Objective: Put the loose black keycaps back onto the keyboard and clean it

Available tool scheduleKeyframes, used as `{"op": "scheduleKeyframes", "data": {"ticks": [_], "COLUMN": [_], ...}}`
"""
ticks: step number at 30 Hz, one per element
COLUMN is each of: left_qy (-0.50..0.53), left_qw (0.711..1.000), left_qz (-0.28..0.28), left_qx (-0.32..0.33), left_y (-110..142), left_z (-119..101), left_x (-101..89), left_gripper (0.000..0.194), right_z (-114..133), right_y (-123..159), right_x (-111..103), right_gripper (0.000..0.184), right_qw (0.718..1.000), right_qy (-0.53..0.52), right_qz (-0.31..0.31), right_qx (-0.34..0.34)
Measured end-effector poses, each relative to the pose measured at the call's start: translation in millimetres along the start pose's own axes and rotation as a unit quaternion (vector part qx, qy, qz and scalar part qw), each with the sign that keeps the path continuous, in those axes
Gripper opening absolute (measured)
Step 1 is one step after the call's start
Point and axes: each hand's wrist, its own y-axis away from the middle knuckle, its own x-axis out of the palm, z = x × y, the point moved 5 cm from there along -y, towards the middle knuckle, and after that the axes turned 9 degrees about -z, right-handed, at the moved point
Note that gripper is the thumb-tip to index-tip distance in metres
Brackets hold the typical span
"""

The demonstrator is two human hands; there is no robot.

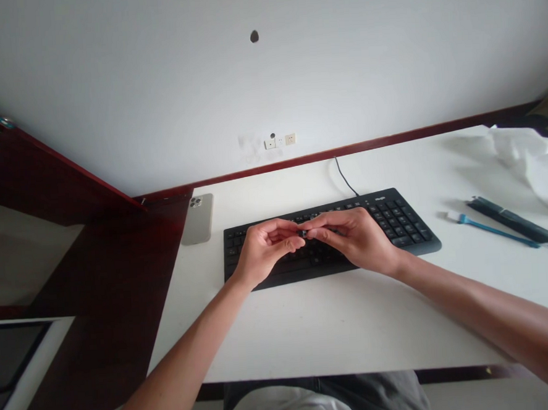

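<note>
A black keyboard [403, 228] lies at a slant on the white table. Over its middle, my left hand [269, 245] and my right hand [357, 240] meet at the fingertips. Between them is a small black piece [303, 233], about the size of a key; its exact kind is too small to make out. My right thumb and index finger pinch it from the right. From the left, my left thumb and curled fingers close around it. Both hands hide many of the keys beneath.
A phone [197, 219] lies face down at the table's left edge. To the right are a blue-handled brush [498, 228], a long black strip [514, 220] and a crumpled white sheet [531, 158]. The keyboard's cable [345, 177] runs back toward the wall.
</note>
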Motion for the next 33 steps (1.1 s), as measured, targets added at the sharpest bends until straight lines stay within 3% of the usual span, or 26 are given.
{"op": "scheduleKeyframes", "data": {"ticks": [5,13,19,22,27,33], "left_qy": [0.000,-0.002,-0.024,-0.033,-0.067,-0.081], "left_qw": [1.000,1.000,1.000,0.999,0.993,0.989], "left_qz": [0.000,-0.002,-0.016,-0.023,-0.075,-0.097], "left_qx": [0.002,0.012,0.010,0.020,0.065,0.079], "left_y": [0.7,-0.3,1.5,2.2,-2.5,-6.3], "left_z": [-1.2,0.1,-1.0,-3.8,-9.3,-9.9], "left_x": [0.5,-0.6,1.3,1.5,-11.4,-20.3], "left_gripper": [0.038,0.035,0.040,0.041,0.032,0.029], "right_z": [-3.3,4.7,-2.3,-5.6,-20.1,-28.4], "right_y": [-0.5,-1.4,-5.9,-12.8,-29.2,-29.0], "right_x": [0.8,0.5,1.7,-14.9,-59.4,-57.2], "right_gripper": [0.028,0.019,0.021,0.021,0.020,0.020], "right_qw": [0.999,0.999,0.994,0.999,0.984,0.972], "right_qy": [-0.030,-0.039,-0.095,-0.012,0.173,0.214], "right_qz": [-0.008,0.003,0.040,0.052,0.014,0.076], "right_qx": [0.031,-0.018,0.030,0.004,-0.037,-0.055]}}
